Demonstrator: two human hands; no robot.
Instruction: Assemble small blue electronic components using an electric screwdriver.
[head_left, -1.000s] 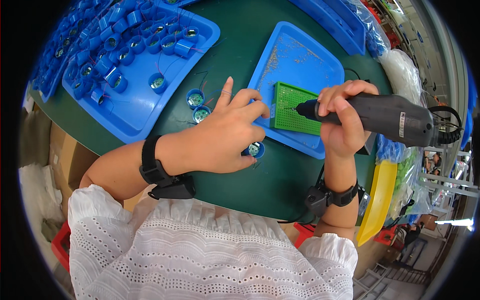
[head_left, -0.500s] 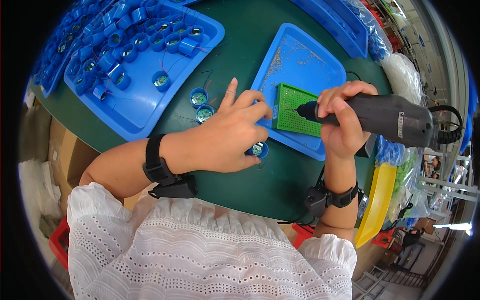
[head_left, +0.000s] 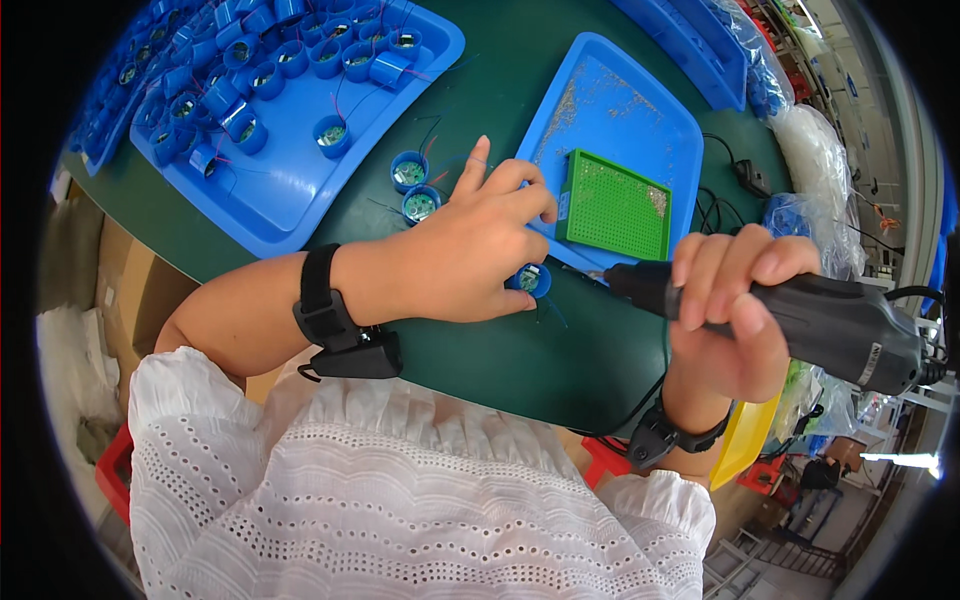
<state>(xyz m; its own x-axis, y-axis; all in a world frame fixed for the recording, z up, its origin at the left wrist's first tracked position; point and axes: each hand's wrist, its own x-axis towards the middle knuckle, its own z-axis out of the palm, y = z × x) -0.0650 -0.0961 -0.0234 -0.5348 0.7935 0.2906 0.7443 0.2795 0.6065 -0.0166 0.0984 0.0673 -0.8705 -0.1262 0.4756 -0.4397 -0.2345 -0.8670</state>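
Note:
My left hand is closed on a small round blue cup with a green circuit board inside. Its thumb presses at the near side, while one finger sticks up. The other fingers partly hide the cup. In my right hand is a black electric screwdriver, lying almost level with its bit pointing left, just right of the held cup and apart from it. Another blue cup with a board stands beside the left hand, and a similar cup with thin wires is just beyond it.
A blue tray at the left holds many wired cups. Right of centre, a blue tray contains scattered tiny screws and a green perforated box. Cables lie at the right; a yellow bin stands by the table edge.
The screwdriver has moved from over the green box down toward me, bringing its bit near the held cup. My left hand keeps its grip on the cup. The view has shifted slightly.

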